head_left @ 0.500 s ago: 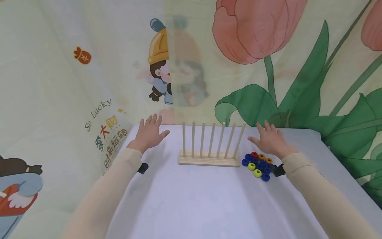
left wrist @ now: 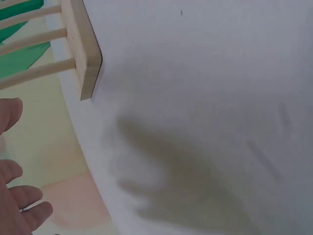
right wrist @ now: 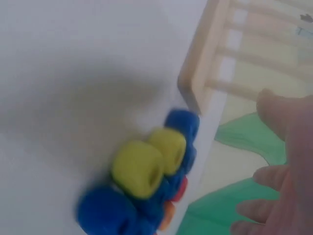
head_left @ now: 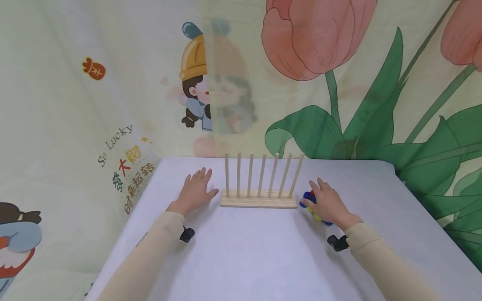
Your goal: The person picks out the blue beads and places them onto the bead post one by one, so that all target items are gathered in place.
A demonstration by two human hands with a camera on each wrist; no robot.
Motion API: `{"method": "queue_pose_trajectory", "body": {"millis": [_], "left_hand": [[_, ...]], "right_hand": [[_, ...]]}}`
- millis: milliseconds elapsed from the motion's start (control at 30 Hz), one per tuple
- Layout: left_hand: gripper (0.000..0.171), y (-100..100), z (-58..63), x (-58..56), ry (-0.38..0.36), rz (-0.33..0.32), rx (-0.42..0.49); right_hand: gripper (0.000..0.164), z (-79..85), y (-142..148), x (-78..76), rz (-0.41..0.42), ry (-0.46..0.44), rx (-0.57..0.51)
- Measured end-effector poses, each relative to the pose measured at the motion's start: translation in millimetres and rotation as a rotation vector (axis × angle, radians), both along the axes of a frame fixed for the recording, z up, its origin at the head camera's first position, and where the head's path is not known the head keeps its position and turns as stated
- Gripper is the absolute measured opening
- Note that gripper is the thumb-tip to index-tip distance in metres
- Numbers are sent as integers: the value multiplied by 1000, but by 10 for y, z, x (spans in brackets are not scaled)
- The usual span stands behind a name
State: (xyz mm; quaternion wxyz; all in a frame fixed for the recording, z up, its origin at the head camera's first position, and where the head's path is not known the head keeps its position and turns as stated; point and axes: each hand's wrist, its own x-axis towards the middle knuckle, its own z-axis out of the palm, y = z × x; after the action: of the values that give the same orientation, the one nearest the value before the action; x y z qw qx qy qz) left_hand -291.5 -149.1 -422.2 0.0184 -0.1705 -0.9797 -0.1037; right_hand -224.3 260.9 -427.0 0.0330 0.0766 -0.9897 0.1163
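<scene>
A wooden rack (head_left: 260, 202) with a row of several upright pegs stands on the table, also seen in both wrist views. My left hand (head_left: 193, 194) hovers left of the rack, fingers spread, holding nothing. Over a cluster of beads to the rack's right is my right hand (head_left: 328, 202), its fingers extended and partly hiding them. In the right wrist view the cluster shows yellow beads (right wrist: 138, 169), blue beads (right wrist: 106, 211), a red bead (right wrist: 181, 190) and an orange bead (right wrist: 167, 215). The fingers (right wrist: 259, 209) there are apart from the beads.
The table (head_left: 241, 251) has a white cover. Behind it hangs a printed cloth (head_left: 241, 83) with tulips and cartoon figures, close to the table's far edge. A black wrist camera (head_left: 187, 234) sits under the left wrist, another (head_left: 337, 243) under the right.
Both hands have come lower and nearer. The right hand has moved left over the beads, which it now partly covers. The whole view has shifted slightly; the rack stands as before.
</scene>
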Motion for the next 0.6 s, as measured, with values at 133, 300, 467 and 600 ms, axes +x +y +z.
{"method": "queue_pose_trajectory", "body": {"millis": [133, 300, 467, 600], "left_hand": [[74, 89, -177, 41, -51, -24, 105], [69, 215, -327, 83, -229, 4, 343], [62, 324, -418, 128, -273, 23, 522], [58, 381, -515, 176, -271, 90, 621]], "right_hand": [[68, -111, -126, 103, -12, 52, -51], [57, -204, -284, 183, -28, 119, -73], [48, -297, -444, 251, -47, 109, -188], [40, -391, -570, 326, -78, 42, -336]]}}
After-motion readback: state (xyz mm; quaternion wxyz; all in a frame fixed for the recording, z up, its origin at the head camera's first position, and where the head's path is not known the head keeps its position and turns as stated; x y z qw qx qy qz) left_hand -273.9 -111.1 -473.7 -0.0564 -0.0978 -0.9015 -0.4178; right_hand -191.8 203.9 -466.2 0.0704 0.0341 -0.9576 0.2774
